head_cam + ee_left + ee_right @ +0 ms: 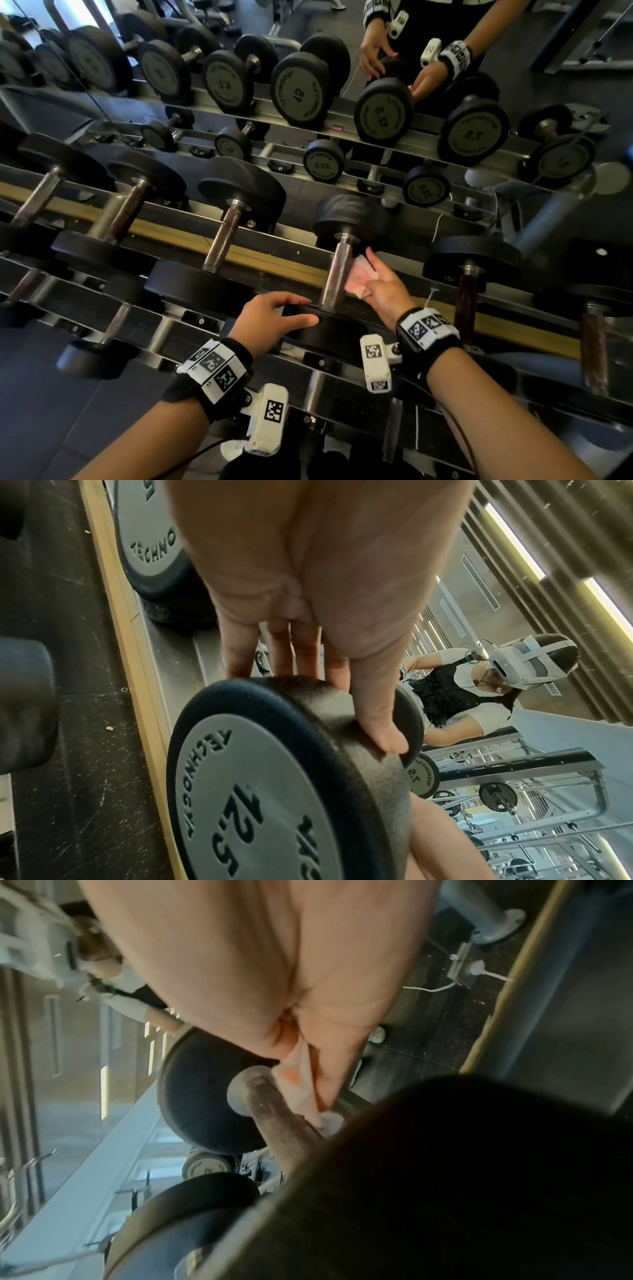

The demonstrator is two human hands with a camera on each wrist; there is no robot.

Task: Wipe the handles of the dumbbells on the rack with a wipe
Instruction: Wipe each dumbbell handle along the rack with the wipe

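Observation:
A black dumbbell marked 12.5 lies on the rack's top tier, its knurled steel handle (337,274) running away from me. My left hand (274,315) rests on its near head (274,791). The thumb (380,718) lies along the rim and the fingers, fairly straight, drape over the top. My right hand (383,287) pinches a pale pink-white wipe (359,277) and holds it against the handle's right side. In the right wrist view the wipe (298,1085) touches the handle (284,1129) just below the far head (202,1096).
More dumbbells lie on the same tier, one to the left (226,233) and one with a dark handle to the right (466,301). A lower tier (113,329) holds smaller ones. A mirror (376,109) behind the rack reflects the weights and my hands.

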